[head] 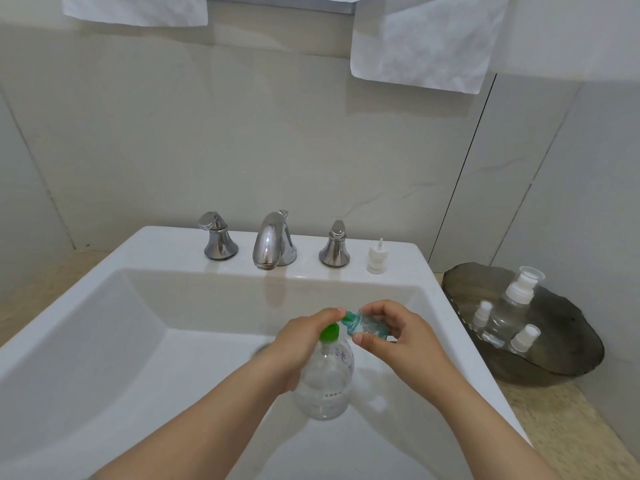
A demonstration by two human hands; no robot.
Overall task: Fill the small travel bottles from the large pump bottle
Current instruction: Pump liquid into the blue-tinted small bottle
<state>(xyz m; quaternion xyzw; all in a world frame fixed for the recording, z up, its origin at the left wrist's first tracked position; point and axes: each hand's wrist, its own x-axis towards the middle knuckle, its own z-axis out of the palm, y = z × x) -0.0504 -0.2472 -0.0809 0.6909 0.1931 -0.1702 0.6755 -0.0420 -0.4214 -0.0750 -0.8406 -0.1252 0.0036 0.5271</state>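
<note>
Midway through the job, it seems: over the sink (pixel 104 341), a person's left hand (pixel 304 337) curls over the green head of the clear pump bottle (pixel 327 386), whose level is hard to read. The right hand (pixel 398 336) pinches a tilted travel bottle (pixel 369 327), mouth at the nozzle, blue-green showing inside. A white cap (pixel 376 259), likely its own, waits on the ledge. Three capped bottles (pixel 519 296) stand on a dark tray (pixel 561 372); whether filled, I cannot tell.
</note>
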